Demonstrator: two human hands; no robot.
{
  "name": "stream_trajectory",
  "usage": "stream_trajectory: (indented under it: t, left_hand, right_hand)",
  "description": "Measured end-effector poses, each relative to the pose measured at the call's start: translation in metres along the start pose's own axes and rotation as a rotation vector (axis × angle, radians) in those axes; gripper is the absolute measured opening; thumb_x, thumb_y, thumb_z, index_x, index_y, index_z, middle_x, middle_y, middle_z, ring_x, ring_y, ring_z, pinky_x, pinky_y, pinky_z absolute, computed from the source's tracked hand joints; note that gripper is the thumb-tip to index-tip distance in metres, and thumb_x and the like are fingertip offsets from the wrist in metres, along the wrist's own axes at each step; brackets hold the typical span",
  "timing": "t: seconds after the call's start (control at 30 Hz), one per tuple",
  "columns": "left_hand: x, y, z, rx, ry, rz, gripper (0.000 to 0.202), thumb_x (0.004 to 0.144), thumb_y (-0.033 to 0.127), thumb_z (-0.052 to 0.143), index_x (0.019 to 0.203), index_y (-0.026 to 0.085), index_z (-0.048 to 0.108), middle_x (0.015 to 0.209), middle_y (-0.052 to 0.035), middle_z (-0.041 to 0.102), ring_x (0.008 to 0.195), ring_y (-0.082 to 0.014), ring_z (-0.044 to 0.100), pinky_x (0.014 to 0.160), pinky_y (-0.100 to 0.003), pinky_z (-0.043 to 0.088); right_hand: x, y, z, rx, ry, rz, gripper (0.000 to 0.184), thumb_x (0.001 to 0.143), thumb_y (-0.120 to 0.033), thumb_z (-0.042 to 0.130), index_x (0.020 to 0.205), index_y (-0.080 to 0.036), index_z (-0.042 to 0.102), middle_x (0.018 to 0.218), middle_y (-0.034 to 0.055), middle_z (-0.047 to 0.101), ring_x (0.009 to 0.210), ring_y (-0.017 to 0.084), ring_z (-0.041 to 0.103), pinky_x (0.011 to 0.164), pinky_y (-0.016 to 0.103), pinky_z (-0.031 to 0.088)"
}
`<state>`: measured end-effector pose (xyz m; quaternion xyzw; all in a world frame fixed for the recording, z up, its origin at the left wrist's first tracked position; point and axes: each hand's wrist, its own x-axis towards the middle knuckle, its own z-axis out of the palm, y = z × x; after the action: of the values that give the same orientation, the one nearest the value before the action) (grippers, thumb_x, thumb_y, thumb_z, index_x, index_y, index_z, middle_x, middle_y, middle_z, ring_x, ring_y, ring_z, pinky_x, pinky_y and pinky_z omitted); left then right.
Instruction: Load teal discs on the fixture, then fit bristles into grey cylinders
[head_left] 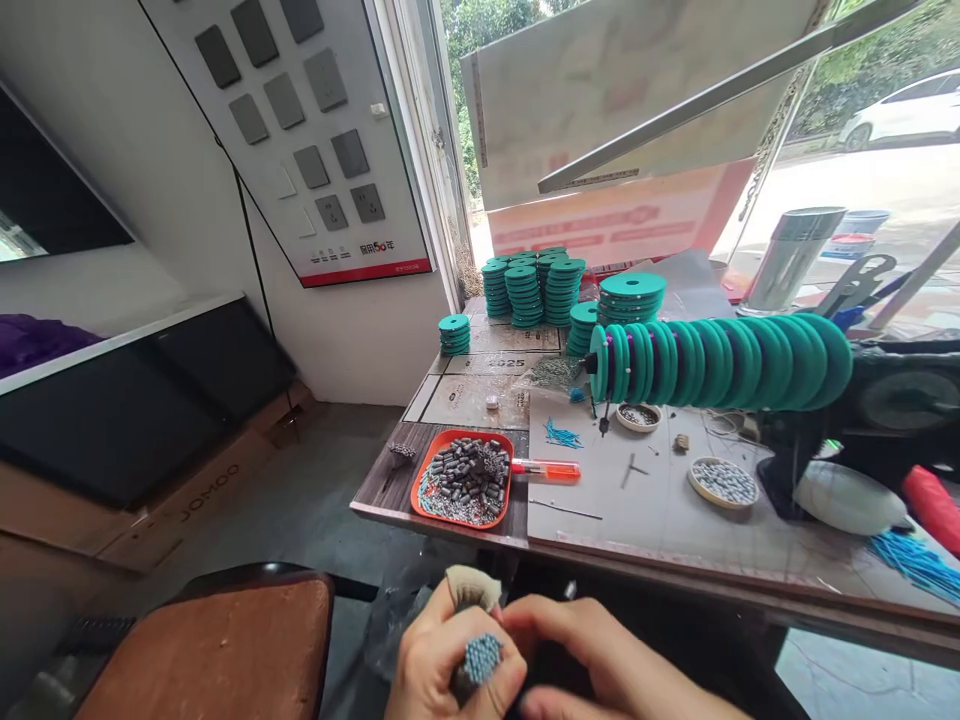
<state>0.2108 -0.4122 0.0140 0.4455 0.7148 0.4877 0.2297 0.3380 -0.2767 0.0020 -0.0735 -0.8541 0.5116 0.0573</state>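
At the bottom middle, below the table edge, my left hand [429,665] is wrapped round a tight bundle of thin rods [481,658], its blue-grey ends facing me. A beige piece of cloth or tape [472,583] shows above that fist, around a finger or the bundle's upper part. My right hand [581,640] comes in from the right with bent fingers, the index fingertip against the left hand. Whatever lies between the right fingers is hidden. Closest on the table is an orange tray [415,500] heaped with small dark metal cylinders and tiny shiny pieces.
Teal discs [720,365] line a horizontal spindle on the right, above the table. Stacked teal spools [525,297] stand at the back. Shallow dishes of beads [721,484], an orange-handled tool [551,470] and blue strands [562,434] lie around. A brown chair [217,650] stands left.
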Motion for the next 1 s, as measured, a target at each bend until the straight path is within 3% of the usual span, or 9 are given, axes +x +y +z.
stream_trajectory:
  t: [0.07, 0.2, 0.33, 0.5, 0.6, 0.7, 0.8, 0.83, 1.0]
  left_hand:
    - [0.010, 0.005, -0.008, 0.044, -0.017, -0.033, 0.028, 0.069, 0.039, 0.061, 0.057, 0.013, 0.063, 0.069, -0.0006, 0.051, 0.065, 0.0014, 0.046, 0.063, -0.007, 0.037]
    - [0.060, 0.015, -0.029, 0.148, -0.197, -0.169, 0.024, 0.063, 0.036, 0.067, 0.074, 0.015, 0.064, 0.083, -0.0004, 0.057, 0.071, -0.0012, 0.048, 0.062, -0.010, 0.036]
    - [0.124, 0.004, -0.035, 0.387, 0.045, -0.164, 0.023, 0.064, 0.023, 0.062, 0.086, 0.015, 0.063, 0.088, -0.0017, 0.057, 0.076, -0.0045, 0.046, 0.068, -0.013, 0.032]
    - [0.162, -0.006, -0.034, 0.356, 0.011, -0.138, 0.008, 0.056, 0.017, 0.066, 0.062, 0.012, 0.062, 0.070, 0.0000, 0.056, 0.067, -0.0027, 0.041, 0.064, -0.013, 0.027]
    - [0.155, 0.005, -0.041, 0.247, 0.023, -0.178, 0.017, 0.060, 0.025, 0.065, 0.063, 0.011, 0.057, 0.069, 0.0007, 0.055, 0.063, -0.0003, 0.040, 0.058, -0.011, 0.025]
    - [0.122, 0.020, -0.036, 0.067, -0.016, -0.281, 0.030, 0.065, 0.039, 0.059, 0.078, 0.014, 0.049, 0.070, 0.0040, 0.053, 0.048, 0.0042, 0.033, 0.049, -0.010, 0.026]
    - [0.075, 0.027, -0.010, -0.168, -0.198, -0.457, 0.037, 0.070, 0.050, 0.049, 0.083, 0.016, 0.041, 0.059, 0.0071, 0.048, 0.033, 0.0048, 0.019, 0.036, -0.013, 0.018]
    - [0.060, 0.027, 0.001, -0.421, -0.246, -0.591, 0.039, 0.068, 0.049, 0.054, 0.086, 0.018, 0.038, 0.057, 0.0084, 0.047, 0.032, 0.0056, 0.018, 0.036, -0.011, 0.013]
    - [0.023, 0.006, 0.044, -0.812, -0.167, -0.721, 0.063, 0.051, 0.053, 0.071, 0.091, 0.020, 0.036, 0.050, 0.0095, 0.051, 0.027, 0.0055, 0.020, 0.032, -0.009, 0.011]
  right_hand:
    - [0.004, -0.005, 0.009, 0.167, 0.036, 0.155, 0.052, 0.083, -0.055, 0.033, 0.094, -0.010, 0.057, 0.083, 0.0019, 0.055, 0.070, -0.008, 0.043, 0.065, -0.003, 0.035]
    - [0.009, 0.003, 0.020, 0.291, 0.223, 0.156, 0.062, 0.079, -0.063, 0.033, 0.079, -0.004, 0.053, 0.067, 0.0011, 0.046, 0.061, -0.009, 0.031, 0.057, -0.002, 0.025]
    - [0.008, 0.008, 0.021, 0.441, 0.374, 0.304, 0.061, 0.070, -0.065, 0.048, 0.077, -0.005, 0.056, 0.071, 0.0015, 0.048, 0.067, -0.008, 0.037, 0.063, -0.002, 0.030]
    - [0.005, 0.009, 0.022, 0.496, 0.400, 0.287, 0.056, 0.068, -0.061, 0.053, 0.076, -0.006, 0.062, 0.075, 0.0025, 0.053, 0.070, -0.007, 0.043, 0.067, -0.003, 0.034]
    - [0.005, 0.011, 0.020, 0.532, 0.475, 0.309, 0.055, 0.066, -0.060, 0.056, 0.077, -0.007, 0.063, 0.076, 0.0027, 0.054, 0.070, -0.007, 0.044, 0.068, -0.003, 0.036]
    - [0.008, 0.011, 0.016, 0.563, 0.413, 0.327, 0.063, 0.063, -0.065, 0.055, 0.080, -0.004, 0.061, 0.071, 0.0033, 0.053, 0.058, -0.008, 0.039, 0.053, -0.002, 0.032]
    - [0.010, 0.010, 0.011, 0.658, 0.389, 0.376, 0.072, 0.058, -0.070, 0.055, 0.085, -0.003, 0.058, 0.065, 0.0016, 0.048, 0.048, -0.008, 0.035, 0.044, 0.002, 0.027]
    - [0.011, 0.009, 0.010, 0.689, 0.403, 0.381, 0.073, 0.056, -0.070, 0.057, 0.085, -0.003, 0.057, 0.063, 0.0006, 0.047, 0.046, -0.008, 0.034, 0.044, 0.002, 0.028]
    - [0.011, 0.008, 0.009, 0.753, 0.444, 0.400, 0.081, 0.047, -0.074, 0.060, 0.083, -0.002, 0.056, 0.062, 0.0012, 0.049, 0.047, -0.007, 0.039, 0.046, 0.003, 0.034]
